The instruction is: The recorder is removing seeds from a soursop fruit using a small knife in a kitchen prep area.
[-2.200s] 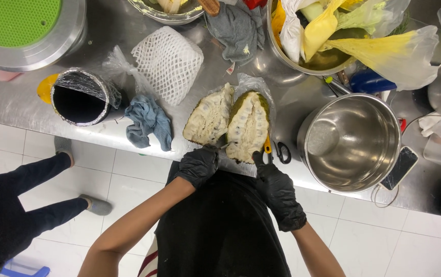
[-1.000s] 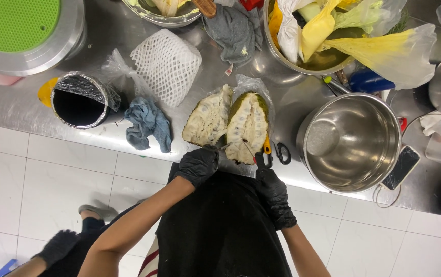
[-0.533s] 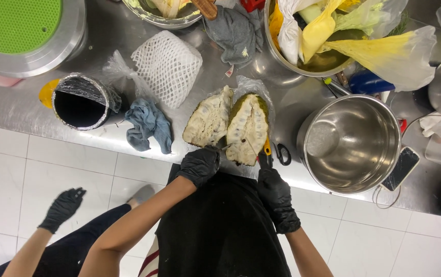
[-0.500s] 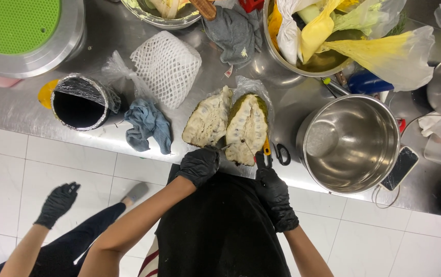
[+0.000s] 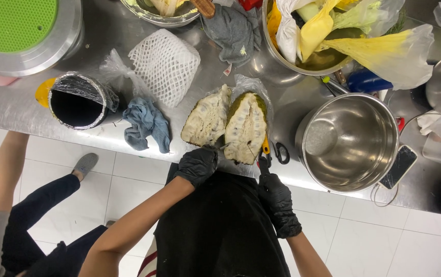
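A large green-skinned fruit lies cut in two on the steel counter, its pale flesh up: a left half (image 5: 207, 118) and a right half (image 5: 246, 127) on a clear plastic bag. My left hand (image 5: 197, 165), in a black glove, rests at the near end of the left half. My right hand (image 5: 277, 201), also gloved in black, is closed on a tool with a yellow and black handle (image 5: 264, 154) at the right half's near edge. Its tip is hidden.
An empty steel pot (image 5: 351, 141) stands right of the fruit, a phone (image 5: 397, 166) beside it. A foil-lined can (image 5: 76, 101), blue rag (image 5: 146, 124), white foam net (image 5: 165, 64), scrap bowl (image 5: 328, 36) and scissors (image 5: 282, 153) crowd the counter (image 5: 20, 110). Another person's arm (image 5: 2, 172) and legs are at left.
The person at left has moved about; now an arm and legs show along the left edge. My right hand has edged up to the fruit. The halves have not moved.
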